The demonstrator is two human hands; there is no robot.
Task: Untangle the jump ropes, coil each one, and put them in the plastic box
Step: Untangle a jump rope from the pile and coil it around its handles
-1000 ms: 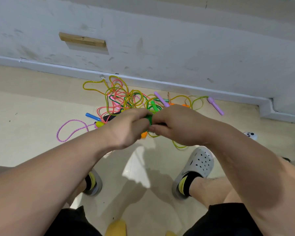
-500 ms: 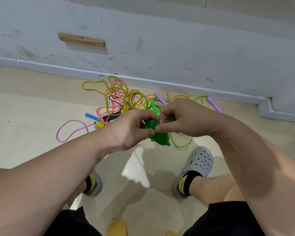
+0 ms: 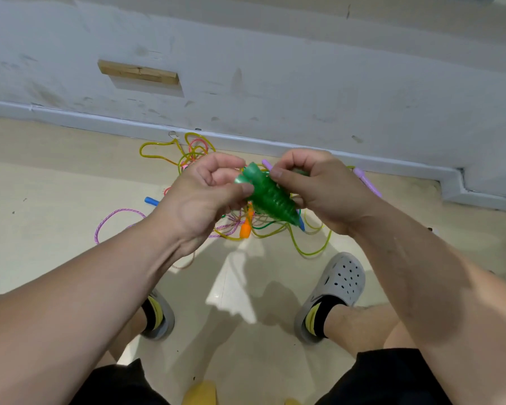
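Observation:
A tightly coiled green jump rope (image 3: 270,197) hangs between both hands above the floor. My left hand (image 3: 205,197) pinches its upper left end with thumb and fingers. My right hand (image 3: 319,188) grips its right side, thumb on top. Below them lies a tangle of jump ropes (image 3: 246,226) on the floor: yellow-green, pink and purple cords with orange, blue and lilac handles. The plastic box is not in view.
A white wall with a skirting board (image 3: 100,121) runs close behind the tangle. My feet in grey clogs (image 3: 338,285) stand on the beige floor on either side of a sunlit patch. A purple cord loop (image 3: 111,220) trails left.
Both hands have risen and drawn slightly apart. The green coil, first hidden between my fists, is now turned up and plainly visible between the fingers.

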